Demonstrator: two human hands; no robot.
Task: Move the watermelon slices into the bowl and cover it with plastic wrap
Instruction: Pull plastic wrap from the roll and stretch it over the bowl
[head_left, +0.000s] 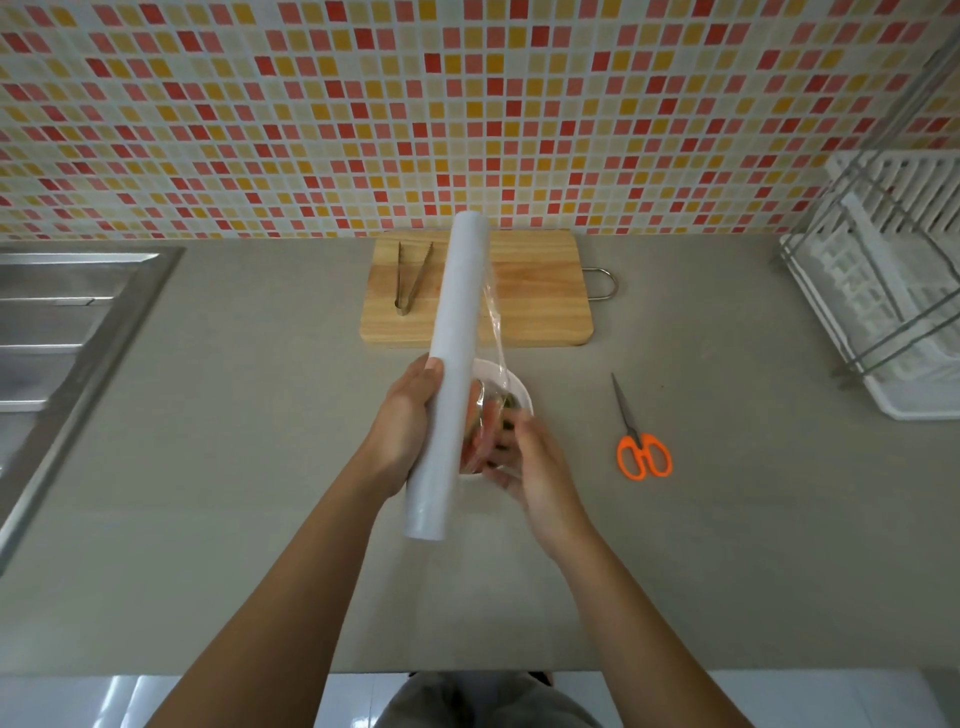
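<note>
My left hand (402, 421) grips a long white roll of plastic wrap (454, 332), held over the counter and pointing away from me. A clear strip of film (496, 332) peels off its right side. My right hand (524, 462) pinches the loose end of that film, blurred, just above the white bowl (519, 387). The bowl stands on the counter behind both hands; reddish and green watermelon pieces (491, 415) show dimly through the film. Most of the bowl is hidden by the roll and my fingers.
A wooden cutting board (540, 291) lies behind the bowl with metal tongs (413, 275) on its left part. Orange-handled scissors (641, 441) lie to the right. A white dish rack (893, 291) stands far right, a steel sink (62, 332) far left.
</note>
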